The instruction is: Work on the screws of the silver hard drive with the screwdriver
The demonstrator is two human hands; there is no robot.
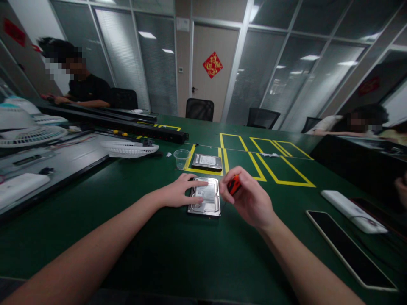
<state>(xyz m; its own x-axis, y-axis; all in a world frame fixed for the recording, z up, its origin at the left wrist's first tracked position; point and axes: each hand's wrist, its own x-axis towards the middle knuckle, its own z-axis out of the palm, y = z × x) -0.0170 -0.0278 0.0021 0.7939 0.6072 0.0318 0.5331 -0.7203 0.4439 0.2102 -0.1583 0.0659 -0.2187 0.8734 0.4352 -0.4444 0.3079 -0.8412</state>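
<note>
A silver hard drive (208,197) lies flat on the green table (178,254), label side up. My left hand (178,190) rests on its left part, fingers apart and stretched across the top face. Just off the drive's right edge, my right hand (248,197) is closed round the orange and black handle of a screwdriver (234,184). The tool's shaft is hard to make out. Behind these, a second hard drive (207,162) sits inside a yellow taped frame, with a clear plastic cup (182,159) to its left.
Yellow tape rectangles (295,184) mark the table's far right. A phone (349,248) and a white power strip (354,212) lie at right, near a black box (349,165). White fan parts (130,147) and long black bars (143,129) crowd the left. Other people sit at both sides.
</note>
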